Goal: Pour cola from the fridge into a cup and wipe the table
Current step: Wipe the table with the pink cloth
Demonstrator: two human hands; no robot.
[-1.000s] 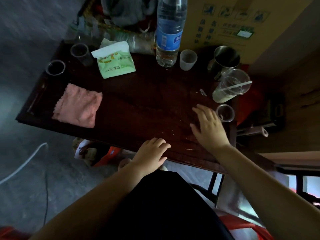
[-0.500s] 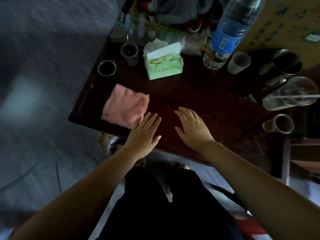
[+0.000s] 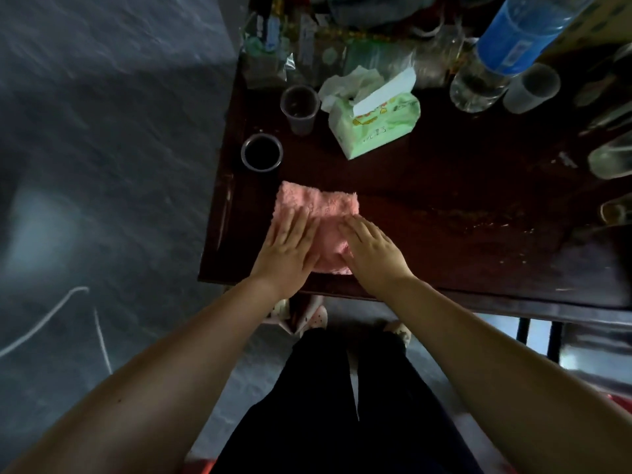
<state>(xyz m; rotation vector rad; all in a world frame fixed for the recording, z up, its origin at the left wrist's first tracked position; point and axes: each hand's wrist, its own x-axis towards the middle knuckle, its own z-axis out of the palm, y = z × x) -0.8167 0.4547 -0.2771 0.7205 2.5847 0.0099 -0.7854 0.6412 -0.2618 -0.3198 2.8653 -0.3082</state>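
The table (image 3: 444, 241) is dark wood with a glossy, reddish finish, speckled with pale specks to the right of the cloth (image 3: 318, 213). That cloth is pink, fluffy and matt. Behind it on the table stand a clear plastic cup (image 3: 300, 109), a soft glossy plastic tissue pack (image 3: 376, 126) with crumpled paper showing, and a clear plastic bottle (image 3: 506, 53).

Pink fluffy cloth (image 3: 318, 213): lay flat near the front left corner of the dark wooden table (image 3: 444, 206), pressed under the flat palms of the left hand (image 3: 285, 249) and right hand (image 3: 374, 251). Clear plastic cup (image 3: 261, 152): stood upright just beyond the cloth by the left edge, filled with dark cola. Table surface: glossy, speckled with pale crumbs and wet smears right of the cloth.
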